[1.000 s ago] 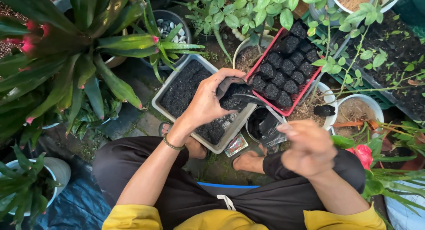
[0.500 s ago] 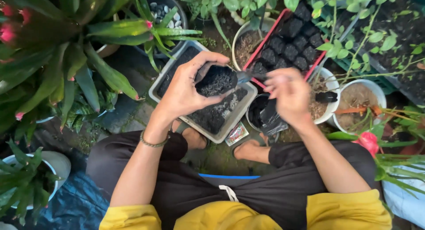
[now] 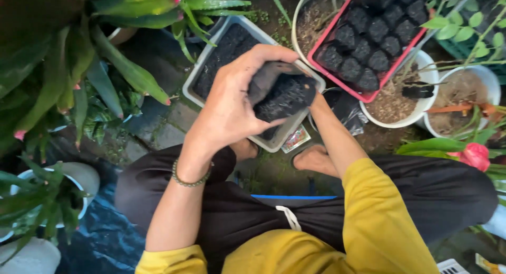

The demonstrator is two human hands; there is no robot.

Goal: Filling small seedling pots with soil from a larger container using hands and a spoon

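My left hand [image 3: 232, 108] grips a small black grow bag [image 3: 284, 97] packed with dark soil and holds it over a grey rectangular tray [image 3: 196, 79] of loose soil. The bracelet on that wrist shows. My right forearm reaches in from the right. My right hand [image 3: 318, 101] goes behind the bag, so only the wrist shows and its fingers are hidden. A red-rimmed tray [image 3: 337, 74] at the upper right holds several filled black bags [image 3: 369, 47].
I squat on paving with bare feet [image 3: 316, 160]. A broad-leaved plant [image 3: 121, 68] crowds the left. White pots [image 3: 403, 116] with soil stand right, empty black bags [image 3: 345, 109] beside them. A seed packet [image 3: 296, 138] lies by the grey tray. A potted plant [image 3: 47, 200] sits lower left.
My right hand has swung from the right side in toward the grey tray and slipped behind the bag. My left hand keeps holding the bag, and the view has drawn closer.
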